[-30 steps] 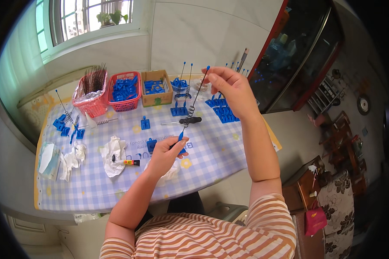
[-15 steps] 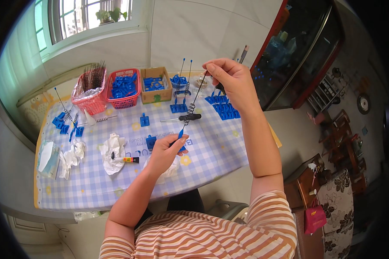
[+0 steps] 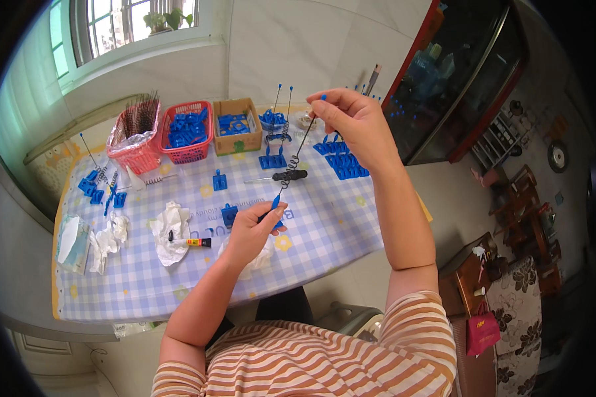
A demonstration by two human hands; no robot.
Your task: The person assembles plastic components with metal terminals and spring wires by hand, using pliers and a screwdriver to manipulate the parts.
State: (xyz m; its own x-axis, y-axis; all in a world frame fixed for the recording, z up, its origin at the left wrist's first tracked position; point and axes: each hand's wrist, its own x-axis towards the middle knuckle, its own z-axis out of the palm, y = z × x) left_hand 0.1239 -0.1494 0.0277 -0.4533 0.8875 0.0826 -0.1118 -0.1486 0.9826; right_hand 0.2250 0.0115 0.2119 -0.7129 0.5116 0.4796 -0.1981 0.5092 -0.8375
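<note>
My left hand [image 3: 253, 231] is closed around the blue plastic stem and base [image 3: 276, 200] of a springy piece, over the middle of the table. From that stem rises a black wire rod with a coiled lower part [image 3: 294, 162], slanting up to the right. My right hand [image 3: 351, 119] pinches the rod near its upper end, where a small blue tip [image 3: 323, 97] shows above the fingers. Behind the coil a screwdriver [image 3: 298, 175] with a black handle lies on the cloth. My left fingers hide most of the base.
At the back stand a red basket of wire rods [image 3: 134, 142], a red basket of blue parts [image 3: 187, 135] and a cardboard box [image 3: 238, 135]. Blue pieces with rods [image 3: 273, 159] stand nearby. A glue tube [image 3: 198, 242] rests on crumpled tissue [image 3: 171, 228]. More blue bases [image 3: 344, 165] sit right.
The blue tip now shows above my right fingertips, where it was not visible before. Both hands keep their grip, and my left hand has hardly moved.
</note>
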